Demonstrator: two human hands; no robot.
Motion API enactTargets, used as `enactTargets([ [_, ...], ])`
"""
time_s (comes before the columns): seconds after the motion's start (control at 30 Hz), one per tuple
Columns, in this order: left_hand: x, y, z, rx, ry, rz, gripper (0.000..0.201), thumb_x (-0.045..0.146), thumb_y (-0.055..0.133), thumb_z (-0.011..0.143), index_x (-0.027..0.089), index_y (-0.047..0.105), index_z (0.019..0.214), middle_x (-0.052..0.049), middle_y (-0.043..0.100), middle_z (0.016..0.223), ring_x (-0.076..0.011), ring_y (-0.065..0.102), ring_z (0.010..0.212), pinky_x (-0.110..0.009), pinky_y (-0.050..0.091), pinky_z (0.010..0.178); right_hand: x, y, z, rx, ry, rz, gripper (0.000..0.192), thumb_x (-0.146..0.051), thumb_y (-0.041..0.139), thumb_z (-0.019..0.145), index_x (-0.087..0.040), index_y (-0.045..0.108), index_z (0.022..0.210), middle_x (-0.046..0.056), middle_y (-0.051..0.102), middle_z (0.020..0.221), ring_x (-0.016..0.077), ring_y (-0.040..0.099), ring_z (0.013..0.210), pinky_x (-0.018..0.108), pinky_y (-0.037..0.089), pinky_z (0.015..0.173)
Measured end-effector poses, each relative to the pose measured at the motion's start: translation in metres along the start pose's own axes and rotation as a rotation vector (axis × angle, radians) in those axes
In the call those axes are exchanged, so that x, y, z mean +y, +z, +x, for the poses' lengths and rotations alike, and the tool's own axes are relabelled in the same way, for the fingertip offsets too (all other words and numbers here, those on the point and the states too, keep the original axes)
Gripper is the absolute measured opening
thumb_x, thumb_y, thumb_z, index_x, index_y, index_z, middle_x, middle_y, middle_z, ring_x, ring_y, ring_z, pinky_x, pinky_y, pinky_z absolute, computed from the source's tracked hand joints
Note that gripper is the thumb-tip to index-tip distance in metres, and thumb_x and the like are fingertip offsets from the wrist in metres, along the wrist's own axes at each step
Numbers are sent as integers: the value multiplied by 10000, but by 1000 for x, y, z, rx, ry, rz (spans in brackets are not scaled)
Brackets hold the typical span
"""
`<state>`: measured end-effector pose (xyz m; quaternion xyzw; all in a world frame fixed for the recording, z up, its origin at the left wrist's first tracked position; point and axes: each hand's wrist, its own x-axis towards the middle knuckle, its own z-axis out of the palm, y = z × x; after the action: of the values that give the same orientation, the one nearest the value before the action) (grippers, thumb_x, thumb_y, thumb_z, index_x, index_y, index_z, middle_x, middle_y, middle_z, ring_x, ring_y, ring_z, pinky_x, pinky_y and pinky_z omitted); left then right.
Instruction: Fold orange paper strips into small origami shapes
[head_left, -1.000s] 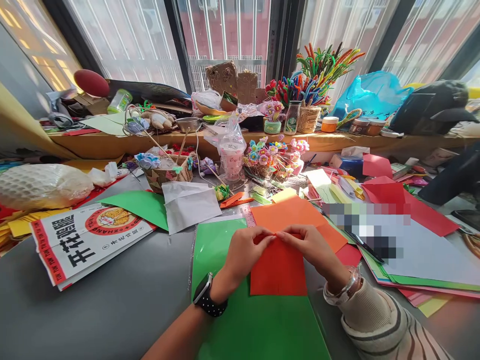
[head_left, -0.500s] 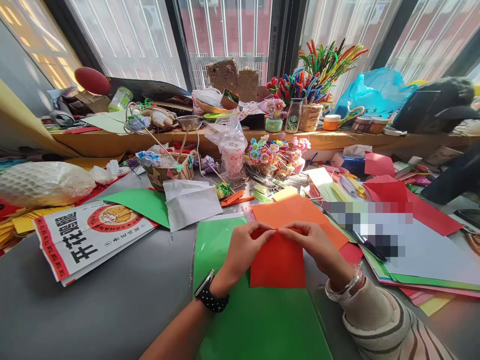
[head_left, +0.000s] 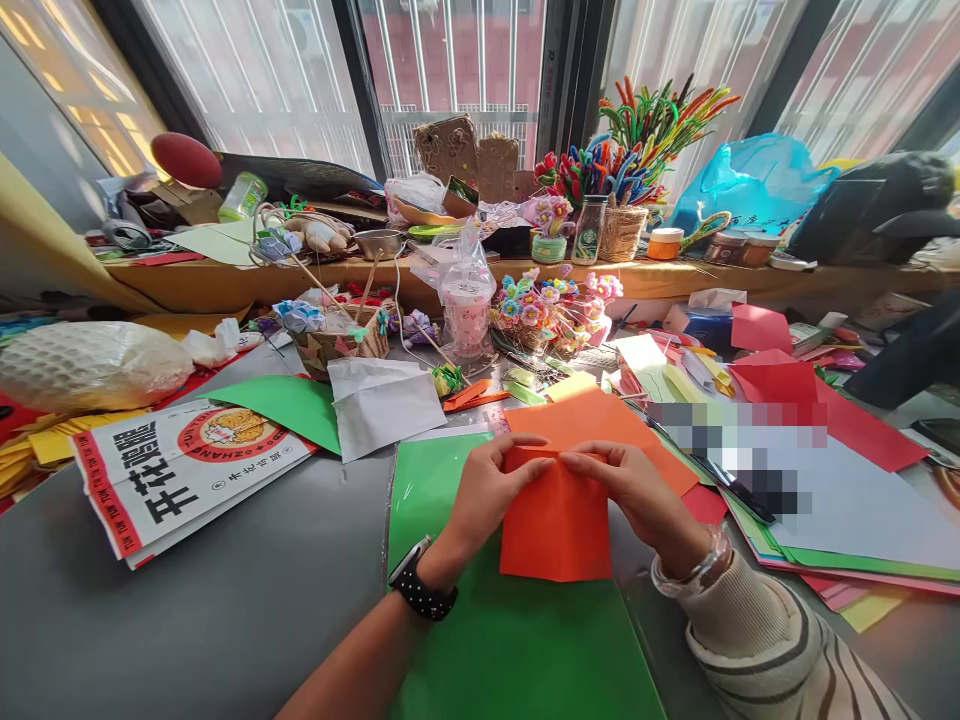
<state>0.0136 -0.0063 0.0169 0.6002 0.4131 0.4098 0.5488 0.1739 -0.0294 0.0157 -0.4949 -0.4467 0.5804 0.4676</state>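
Note:
A folded red-orange paper (head_left: 556, 525) lies on a green sheet (head_left: 510, 640) on the grey table. My left hand (head_left: 487, 490) pinches its top edge from the left, and my right hand (head_left: 634, 490) pinches the same edge from the right. The fingertips of both hands meet at the middle of that edge. A black watch sits on my left wrist and a bracelet on my right. Just behind the folded paper lies a lighter orange sheet (head_left: 600, 420).
A printed white bag (head_left: 180, 475), a green sheet (head_left: 289, 405) and white paper (head_left: 382, 400) lie to the left. Red sheets (head_left: 817, 400) and stacked coloured paper fill the right. Baskets with paper flowers (head_left: 551, 305) and pipe cleaners (head_left: 637, 130) crowd the back by the window.
Both hands have slid slightly up the paper, and its top edge now sits a little higher and flatter. The view has shifted a little.

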Motion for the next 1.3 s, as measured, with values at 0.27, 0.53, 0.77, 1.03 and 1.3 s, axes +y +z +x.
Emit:
enactTargets([
  [0.27,3,0,3,36,-161,-316,541,264,671,586,182,418,1057,-28,621,727,-179,606,686,-283,480,609,2,1,2,-17,102,184,205,-322,635,642,-161,657,765,38,665,769,144,590,665,218,451,576],
  [0.53,-1,4,-1,73,-81,-350,424,294,662,598,203,421,934,-1,615,686,-163,604,625,-257,471,558,6,5,5,-4,171,314,230,-312,656,629,-137,653,778,61,674,773,161,615,662,258,481,606],
  [0.77,2,0,1,72,-109,-361,424,305,651,610,201,421,950,-13,617,741,-168,606,662,-283,482,596,5,4,2,-17,85,228,188,-304,618,679,-148,648,780,40,669,753,142,606,675,210,472,564],
  [1.03,2,-2,2,20,-177,-357,505,261,680,578,180,404,993,-30,624,732,-184,612,675,-290,484,598,3,1,1,0,32,182,210,-309,616,675,-179,652,834,50,673,826,178,615,745,247,486,625],
  [1.3,-2,0,2,97,-119,-317,454,280,675,589,190,373,915,-26,630,703,-186,614,637,-304,490,576,4,6,3,25,107,287,252,-329,639,643,-154,648,825,66,679,795,205,626,737,297,499,667],
])
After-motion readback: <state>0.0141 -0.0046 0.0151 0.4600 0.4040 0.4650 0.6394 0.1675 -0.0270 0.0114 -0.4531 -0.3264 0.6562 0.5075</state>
